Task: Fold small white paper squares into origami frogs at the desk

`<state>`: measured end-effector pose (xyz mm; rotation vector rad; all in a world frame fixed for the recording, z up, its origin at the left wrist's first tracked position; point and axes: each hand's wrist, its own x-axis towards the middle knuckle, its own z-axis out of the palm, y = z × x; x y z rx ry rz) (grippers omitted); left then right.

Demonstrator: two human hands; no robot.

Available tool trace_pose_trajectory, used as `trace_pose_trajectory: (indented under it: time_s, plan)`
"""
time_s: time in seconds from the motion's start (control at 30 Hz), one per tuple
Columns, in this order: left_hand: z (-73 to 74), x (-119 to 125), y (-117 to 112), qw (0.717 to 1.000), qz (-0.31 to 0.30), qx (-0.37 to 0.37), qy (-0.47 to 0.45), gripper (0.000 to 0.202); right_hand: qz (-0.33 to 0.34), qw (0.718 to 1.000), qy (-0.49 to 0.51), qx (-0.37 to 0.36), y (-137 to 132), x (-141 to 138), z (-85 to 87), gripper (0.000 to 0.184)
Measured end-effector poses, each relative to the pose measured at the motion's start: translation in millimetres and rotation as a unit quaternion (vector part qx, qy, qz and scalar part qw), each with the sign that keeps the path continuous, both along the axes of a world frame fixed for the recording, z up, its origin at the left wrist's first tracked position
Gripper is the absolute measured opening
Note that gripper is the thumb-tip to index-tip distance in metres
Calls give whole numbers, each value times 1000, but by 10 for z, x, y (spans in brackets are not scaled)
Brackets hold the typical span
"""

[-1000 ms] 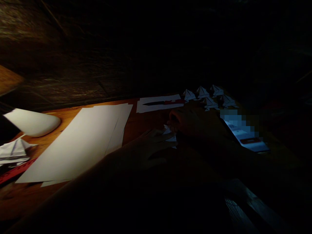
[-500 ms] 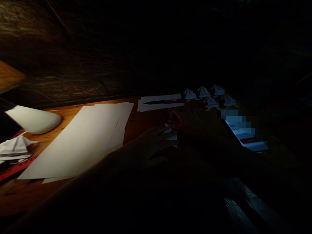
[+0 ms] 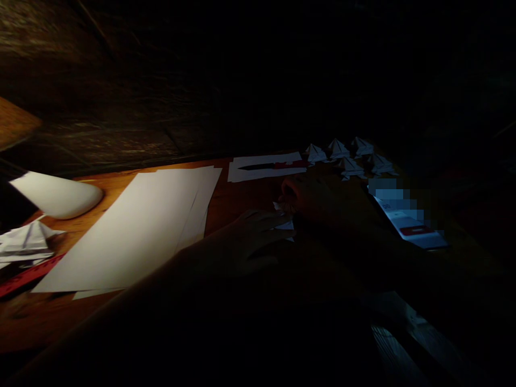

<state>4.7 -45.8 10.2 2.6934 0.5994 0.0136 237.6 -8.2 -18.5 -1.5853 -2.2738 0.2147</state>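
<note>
A small piece of folded white paper lies on the dark wooden table between my hands. My left hand rests over its near left side, fingers stretched out and apart, partly covering it. From the right, my right hand reaches to the paper's far edge with its fingers curled in a pinch. The fingertips are dim, and much of the paper is hidden beneath both hands.
White sheets lie at left, beside a white lamp-like cone, a folded paper figure and a red ruler. Behind are a knife on paper and several folded paper figures. A lit phone lies right.
The view has shifted very slightly. Both hands stay at the folded paper, with only a small movement of the right hand's fingers.
</note>
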Motion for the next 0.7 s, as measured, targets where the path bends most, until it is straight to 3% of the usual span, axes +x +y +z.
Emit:
trace_pose_trajectory:
  time_s: [0.2, 0.7]
  plan:
    - [90, 66, -33, 1000, -7, 21, 12, 38, -2, 1000, 14, 3, 0, -5, 6, 14]
    - [151, 144, -47, 999, 17, 31, 21, 38, -5, 1000, 21, -23, 17, -6, -9, 23]
